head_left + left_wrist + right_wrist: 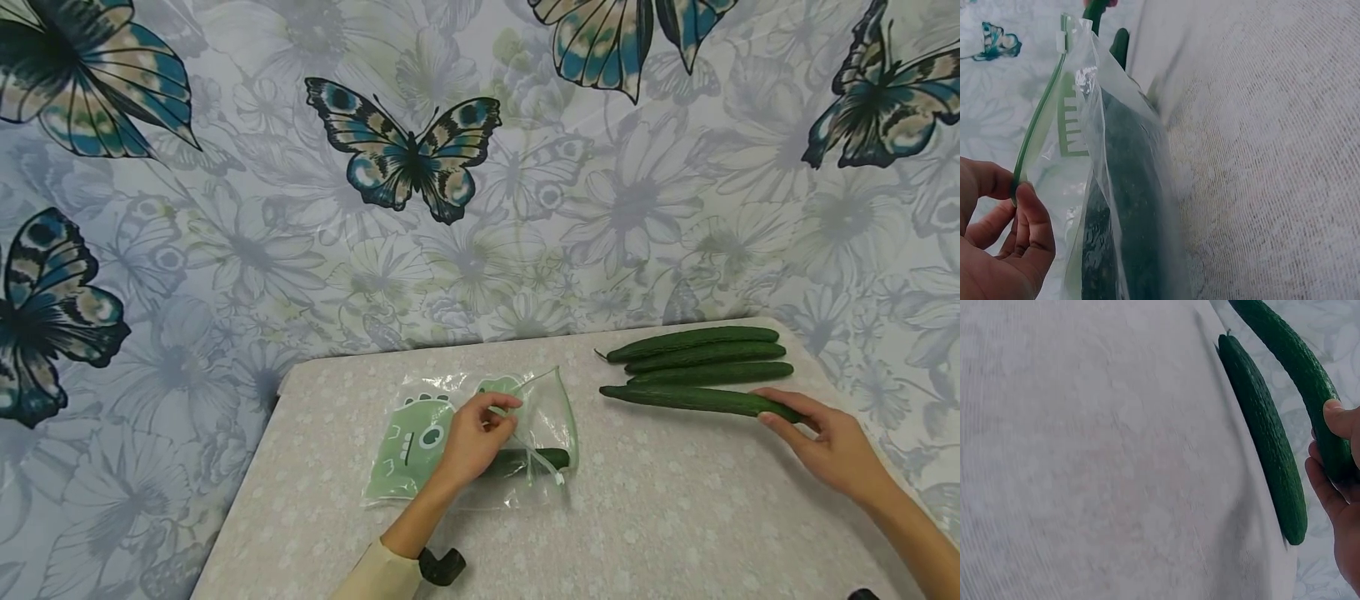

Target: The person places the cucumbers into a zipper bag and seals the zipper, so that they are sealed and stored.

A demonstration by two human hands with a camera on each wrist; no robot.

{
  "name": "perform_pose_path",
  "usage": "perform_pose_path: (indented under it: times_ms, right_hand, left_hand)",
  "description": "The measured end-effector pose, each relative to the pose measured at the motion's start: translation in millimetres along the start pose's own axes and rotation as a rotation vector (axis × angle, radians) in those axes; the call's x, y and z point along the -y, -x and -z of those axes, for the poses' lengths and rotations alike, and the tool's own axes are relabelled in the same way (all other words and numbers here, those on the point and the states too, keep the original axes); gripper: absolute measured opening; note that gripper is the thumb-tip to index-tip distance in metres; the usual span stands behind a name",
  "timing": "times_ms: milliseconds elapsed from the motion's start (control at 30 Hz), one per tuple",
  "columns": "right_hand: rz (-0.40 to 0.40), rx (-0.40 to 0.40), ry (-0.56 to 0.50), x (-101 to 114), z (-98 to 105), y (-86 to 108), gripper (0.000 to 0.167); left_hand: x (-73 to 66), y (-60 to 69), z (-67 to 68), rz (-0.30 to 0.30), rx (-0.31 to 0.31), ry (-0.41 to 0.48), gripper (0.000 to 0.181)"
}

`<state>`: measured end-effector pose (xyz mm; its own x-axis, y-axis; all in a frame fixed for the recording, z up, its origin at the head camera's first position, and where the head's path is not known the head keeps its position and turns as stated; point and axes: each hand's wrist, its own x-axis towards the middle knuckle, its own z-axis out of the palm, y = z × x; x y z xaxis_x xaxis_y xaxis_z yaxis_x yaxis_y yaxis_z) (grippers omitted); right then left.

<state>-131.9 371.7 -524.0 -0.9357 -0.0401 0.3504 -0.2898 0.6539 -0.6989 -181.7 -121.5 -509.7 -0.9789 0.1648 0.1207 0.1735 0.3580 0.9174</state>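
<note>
While the left hand [477, 433] pinches a slider zip bag [408, 454], at its three o'clock the right hand [836, 446] grips a cucumber [686, 399].

No readable text
No word, label, brand or number can be read in the three views, neither on the printed plastic bag [408, 446] nor on the butterfly-patterned backdrop [247, 250].
</note>
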Motion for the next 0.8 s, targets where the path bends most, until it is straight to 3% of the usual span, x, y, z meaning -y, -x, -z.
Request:
perform_pose_path:
  times_ms: [467,800]
  right_hand:
    - [0.05,0.113,-0.083,24,-31,-9.1,0.037]
    - [0.068,0.175,-0.072,35,-63,-21.1,0.034]
  left_hand:
    - [-7.7,1.1,-3.6,0.011,0.015,0.06,0.023]
    - [-9.8,2.5,-4.2,0.019,0.034,0.076,0.023]
